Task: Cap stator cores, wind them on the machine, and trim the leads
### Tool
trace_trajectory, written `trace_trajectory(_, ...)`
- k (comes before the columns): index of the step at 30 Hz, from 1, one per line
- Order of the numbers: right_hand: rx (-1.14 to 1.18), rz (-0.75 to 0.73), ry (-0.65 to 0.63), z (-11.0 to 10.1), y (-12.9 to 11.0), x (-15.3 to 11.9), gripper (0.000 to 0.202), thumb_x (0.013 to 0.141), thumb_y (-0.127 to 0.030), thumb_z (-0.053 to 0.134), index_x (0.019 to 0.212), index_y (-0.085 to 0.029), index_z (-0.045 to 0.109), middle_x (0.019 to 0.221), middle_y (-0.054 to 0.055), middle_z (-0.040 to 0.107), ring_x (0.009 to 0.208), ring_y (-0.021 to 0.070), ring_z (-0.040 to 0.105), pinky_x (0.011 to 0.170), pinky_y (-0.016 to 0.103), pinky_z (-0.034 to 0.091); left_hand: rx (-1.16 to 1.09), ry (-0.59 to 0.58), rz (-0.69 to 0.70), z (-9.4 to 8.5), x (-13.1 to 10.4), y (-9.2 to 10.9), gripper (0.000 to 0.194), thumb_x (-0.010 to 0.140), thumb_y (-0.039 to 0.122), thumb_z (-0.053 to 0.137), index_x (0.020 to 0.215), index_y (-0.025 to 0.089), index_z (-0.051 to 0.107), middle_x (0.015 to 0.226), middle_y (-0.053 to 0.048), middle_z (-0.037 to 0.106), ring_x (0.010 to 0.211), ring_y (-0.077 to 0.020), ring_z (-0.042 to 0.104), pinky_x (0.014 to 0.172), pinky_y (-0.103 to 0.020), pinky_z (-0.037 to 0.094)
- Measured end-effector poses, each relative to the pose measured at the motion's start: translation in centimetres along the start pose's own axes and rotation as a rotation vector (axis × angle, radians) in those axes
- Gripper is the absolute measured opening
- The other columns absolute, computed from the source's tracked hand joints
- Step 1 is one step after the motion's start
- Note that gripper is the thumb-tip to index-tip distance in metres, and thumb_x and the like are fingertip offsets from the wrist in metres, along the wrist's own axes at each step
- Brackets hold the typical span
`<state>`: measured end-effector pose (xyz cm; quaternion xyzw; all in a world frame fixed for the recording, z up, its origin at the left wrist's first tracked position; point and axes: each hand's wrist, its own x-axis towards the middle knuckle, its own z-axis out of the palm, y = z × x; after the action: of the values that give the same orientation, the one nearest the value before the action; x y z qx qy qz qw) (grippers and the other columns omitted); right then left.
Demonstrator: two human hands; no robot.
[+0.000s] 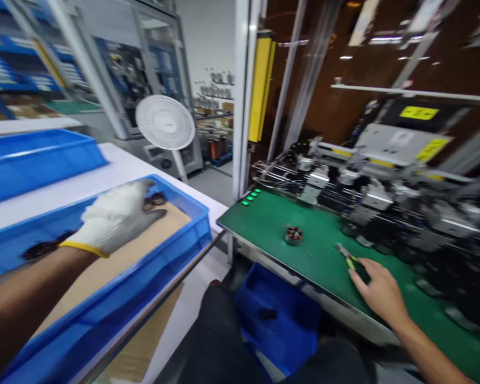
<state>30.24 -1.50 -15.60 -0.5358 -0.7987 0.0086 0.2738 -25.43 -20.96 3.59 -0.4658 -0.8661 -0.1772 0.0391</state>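
Note:
My left hand, in a white knit glove with a yellow cuff, reaches into a long blue bin. Thumb and fingers are spread apart beside dark wound parts at the bin's far end; blur hides whether they touch. Another dark wound part lies behind the wrist, partly hidden by the arm. My bare right hand is closed on small pliers with yellow-green handles, tips pointing away over the green work surface. A small motor stator with copper-coloured windings stands on that surface, left of the pliers.
Along the back of the green surface runs a row of metal machine fixtures. Green lights glow at its left corner. A blue crate sits below, between my legs. A white fan and another blue bin stand to the left.

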Motion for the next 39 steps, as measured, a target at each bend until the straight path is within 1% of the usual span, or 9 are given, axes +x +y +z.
trace_trajectory(6,-0.023,0.032,0.024,0.2,-0.6,-0.6,0.052,0.088,-0.051,0.047,0.112,-0.011,0.071,0.12,0.022,0.071,0.114,0.0364,0.066,0.101,0.053,0.052,-0.224,-0.464,0.403,12.9,0.7,15.8,0.089,0.066,0.037,0.082,0.147,0.021,0.05,0.136,-0.014,0.068,0.127,-0.0389,0.063,0.107,-0.046,0.049)
trace_trajectory(9,0.022,0.017,0.04,0.1,-0.7,-1.2,0.049,0.09,-0.049,0.05,0.116,-0.012,0.071,0.123,0.021,0.071,0.117,0.0349,0.065,0.104,0.052,0.05,-0.372,-0.595,0.492,18.1,1.5,20.2,0.109,0.061,0.038,0.086,0.157,0.026,0.035,0.143,-0.006,0.066,0.134,-0.0296,0.06,0.109,-0.035,0.048)
trace_trajectory(12,0.06,-0.013,0.054,-0.3,-1.2,-1.1,0.046,0.091,-0.047,0.055,0.118,-0.013,0.071,0.125,0.019,0.071,0.12,0.0329,0.064,0.107,0.051,0.048,-0.493,-0.651,0.518,20.6,2.0,22.9,0.118,0.057,0.033,0.087,0.159,0.025,0.029,0.143,-0.007,0.066,0.133,-0.0308,0.06,0.113,-0.039,0.044)
trace_trajectory(16,0.105,-0.046,0.119,-1.0,-1.6,-0.6,0.042,0.091,-0.046,0.059,0.116,-0.014,0.071,0.123,0.02,0.071,0.12,0.0342,0.065,0.106,0.053,0.05,-0.653,-0.639,0.504,20.3,1.0,24.3,0.111,0.059,0.027,0.084,0.156,0.019,0.032,0.137,-0.013,0.068,0.126,-0.032,0.065,0.114,-0.046,0.045)
trace_trajectory(20,0.182,-0.088,0.25,-2.6,-3.5,-1.1,0.045,0.093,-0.044,0.06,0.125,-0.013,0.067,0.127,0.022,0.068,0.124,0.0364,0.062,0.107,0.06,0.049,-0.851,-0.566,0.484,17.4,-3.7,22.3,0.103,0.07,0.022,0.072,0.158,0.02,0.018,0.143,-0.013,0.062,0.126,-0.0255,0.065,0.11,-0.042,0.051)
trace_trajectory(24,0.343,-0.257,0.234,-5.5,-9.6,-3.4,0.052,0.092,-0.043,0.07,0.134,-0.015,0.06,0.128,0.017,0.068,0.123,0.0283,0.064,0.106,0.048,0.054,-1.074,-0.425,0.457,14.1,-10.3,18.4,0.094,0.075,0.02,0.077,0.154,0.028,0.028,0.136,-0.009,0.066,0.122,-0.0247,0.067,0.106,-0.041,0.055)
trace_trajectory(28,0.486,-0.687,0.239,-8.4,-15.9,-5.5,0.037,0.092,-0.018,0.069,0.126,-0.005,0.061,0.115,0.019,0.071,0.11,0.0249,0.067,0.092,0.041,0.059,-1.161,-0.297,0.646,12.1,-15.0,16.0,0.086,0.081,0.012,0.077,0.151,0.041,0.036,0.127,-0.003,0.072,0.118,-0.0214,0.07,0.102,-0.037,0.058)
trace_trajectory(33,0.325,-0.868,0.248,-9.7,-17.5,-6.1,0.026,0.096,-0.005,0.044,0.107,-0.001,0.068,0.087,0.017,0.07,0.087,0.0246,0.065,0.07,0.04,0.055,-1.218,-0.324,0.638,11.1,-16.9,15.1,0.09,0.079,0.007,0.077,0.151,0.046,0.039,0.127,-0.002,0.073,0.115,-0.0212,0.071,0.097,-0.033,0.062)
trace_trajectory(39,0.398,-0.742,0.213,-9.6,-17.6,-6.8,0.014,0.094,-0.006,0.053,0.097,-0.01,0.065,0.078,0.009,0.066,0.072,0.0187,0.058,0.062,0.034,0.045,-1.221,-0.384,0.635,11.2,-16.9,15.0,0.089,0.08,0.013,0.078,0.151,0.05,0.039,0.126,0.0,0.073,0.114,-0.0201,0.072,0.097,-0.031,0.061)
